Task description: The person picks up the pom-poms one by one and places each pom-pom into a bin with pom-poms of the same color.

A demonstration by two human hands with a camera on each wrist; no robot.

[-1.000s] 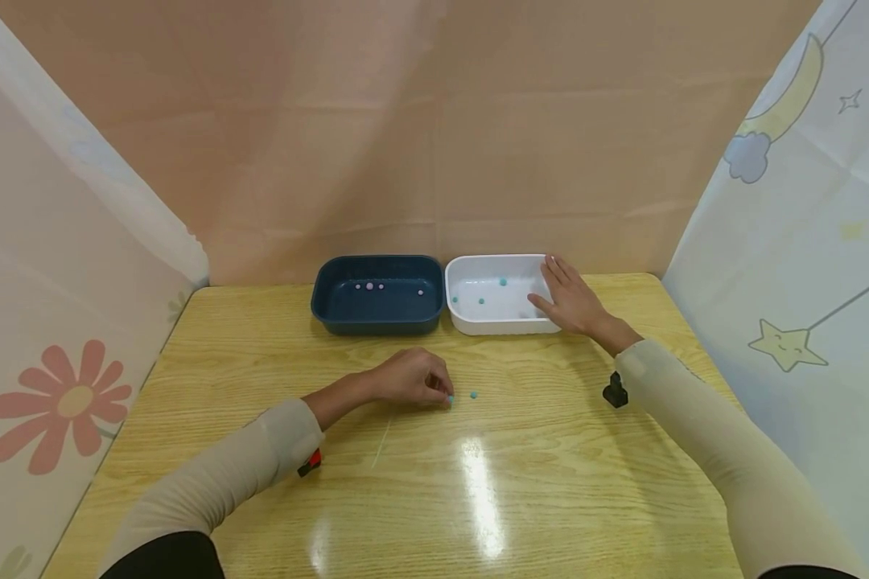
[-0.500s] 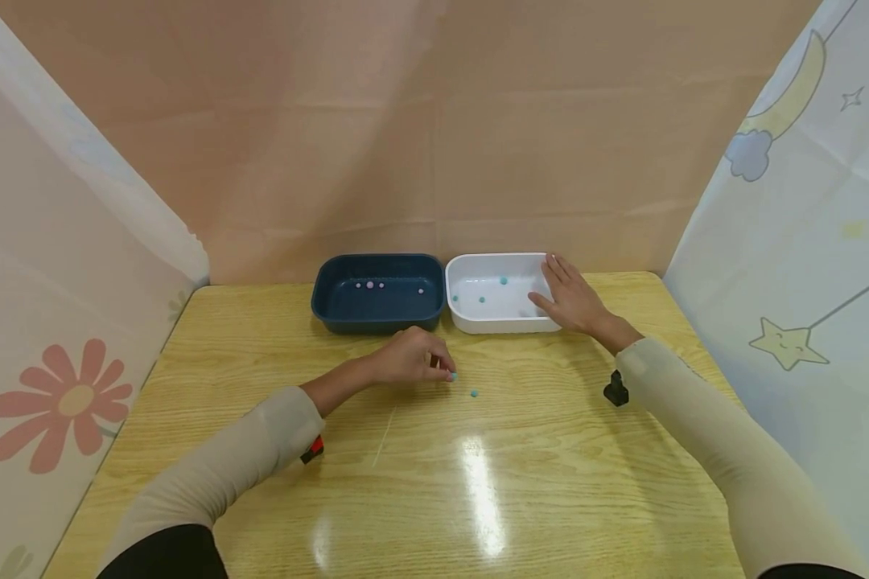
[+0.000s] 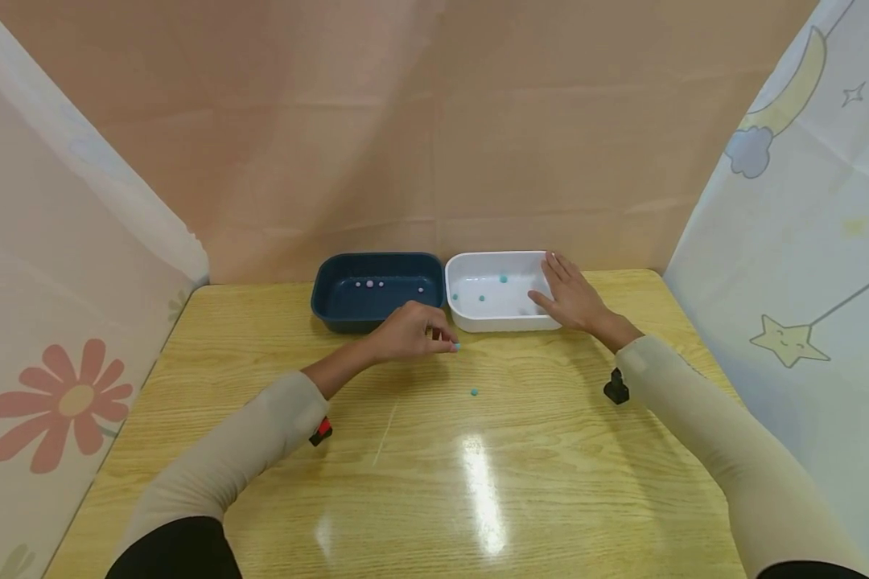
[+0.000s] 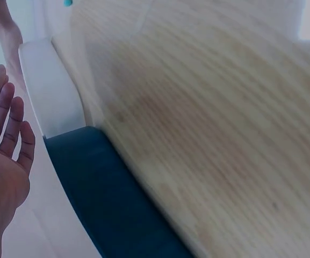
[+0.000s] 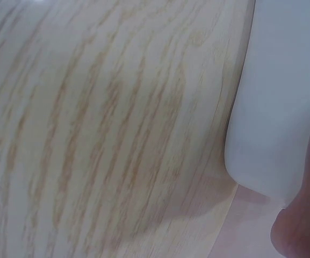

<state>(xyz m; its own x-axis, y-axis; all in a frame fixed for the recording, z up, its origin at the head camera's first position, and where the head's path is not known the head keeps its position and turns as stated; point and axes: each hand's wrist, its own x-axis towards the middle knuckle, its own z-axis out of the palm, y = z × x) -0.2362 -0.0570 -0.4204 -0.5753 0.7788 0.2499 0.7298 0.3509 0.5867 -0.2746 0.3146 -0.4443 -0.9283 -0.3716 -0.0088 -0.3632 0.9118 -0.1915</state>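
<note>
Between thumb and fingertips, my left hand (image 3: 411, 331) pinches a small turquoise ball (image 3: 457, 346) in front of the two tubs. That hand overlaps the front right corner of the navy tub (image 3: 343, 323) in the head view. My right hand (image 3: 578, 299) rests with straight fingers on the right end of the white tub (image 3: 503, 325), thumb over its inside. Several turquoise balls, one of them a bigger ball (image 3: 503, 279), lie in the white tub. Small pinkish balls, including a larger pink ball (image 3: 369, 284), sit in the navy one. Another turquoise ball (image 3: 474, 392) lies on the table.
The tubs stand side by side at the back of the wooden table (image 3: 565, 466), close to a brown backdrop (image 3: 319, 161). Patterned white sheets hang at both sides. In the left wrist view, the tub walls (image 4: 112, 188) run below the left hand.
My left hand has lifted the pinched turquoise ball from the table and moved it toward the tubs. The right hand stays on the white tub.
</note>
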